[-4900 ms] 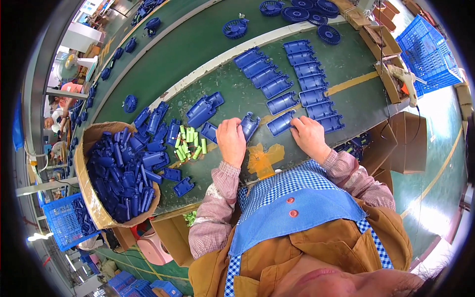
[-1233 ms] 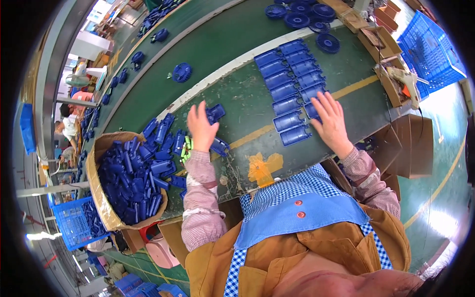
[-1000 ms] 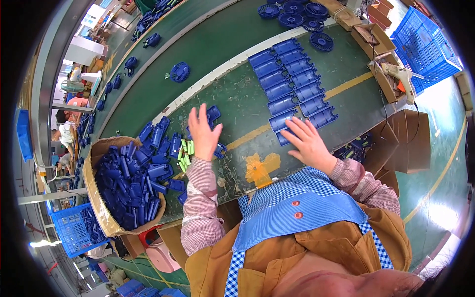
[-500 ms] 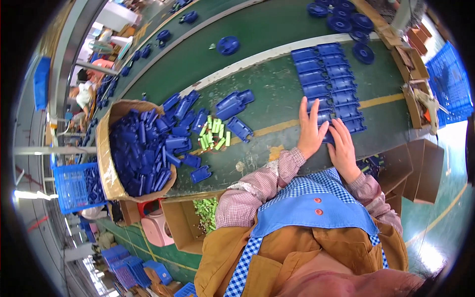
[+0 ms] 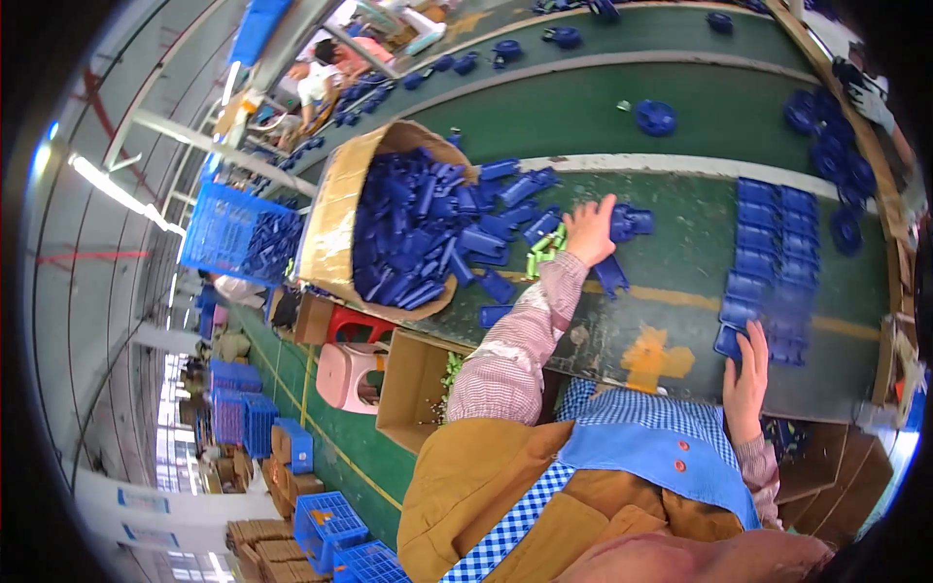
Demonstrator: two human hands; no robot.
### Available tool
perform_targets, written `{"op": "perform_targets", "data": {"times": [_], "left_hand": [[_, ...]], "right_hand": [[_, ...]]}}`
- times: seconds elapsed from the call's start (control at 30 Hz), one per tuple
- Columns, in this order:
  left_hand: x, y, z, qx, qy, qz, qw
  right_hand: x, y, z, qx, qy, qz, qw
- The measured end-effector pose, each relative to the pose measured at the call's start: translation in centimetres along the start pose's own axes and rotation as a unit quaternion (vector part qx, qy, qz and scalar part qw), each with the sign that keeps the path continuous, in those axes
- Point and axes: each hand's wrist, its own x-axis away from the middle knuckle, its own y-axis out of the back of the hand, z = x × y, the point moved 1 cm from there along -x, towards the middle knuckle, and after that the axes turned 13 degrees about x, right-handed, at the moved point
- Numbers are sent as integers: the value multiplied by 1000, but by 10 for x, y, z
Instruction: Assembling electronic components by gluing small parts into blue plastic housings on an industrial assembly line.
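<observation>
Left easily beat right on reach here

So on my feed, the loose blue shell [image 5: 637, 222] lay just right of the left hand [image 5: 588, 233], toward the far edge of the tabletop [image 5: 671, 262], its long axis roughly left-right. Those fingers were spread, nothing visibly pinched; couldn't tell if they touched it. A second shell [image 5: 610, 277] slanted toward the near edge. The right hand [image 5: 746, 379] was well apart from both, fingers extended beside the near end of the shell rows [image 5: 753, 262], over by the right edge.
</observation>
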Motion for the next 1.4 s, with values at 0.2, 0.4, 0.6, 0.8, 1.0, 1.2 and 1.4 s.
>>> {"op": "perform_targets", "data": {"times": [0.2, 0.4, 0.6, 0.8, 1.0, 1.2, 1.4], "left_hand": [[4, -6, -2, -29, -81, -12, 996], [1, 6, -37, 14, -149, -21, 989], [3, 19, -55, 49, -165, -4, 985], [-14, -9, -76, 100, -163, -5, 981], [0, -23, -86, 106, -184, -32, 977], [27, -39, -92, 79, -197, -14, 977], [38, -56, -81, 103, -199, 17, 975]], "right_hand": [[3, -3, 1, 0, 17, 14, 1000], [10, 0, -3, 2, -25, 0, 1000], [1, -4, 1, -31, 2, -20, 999], [9, 2, 1, -27, -13, -6, 1000], [14, 5, -2, -30, -20, -4, 999], [10, 2, 0, -43, -17, 0, 999], [10, 2, 3, -47, -14, 3, 999]]}}
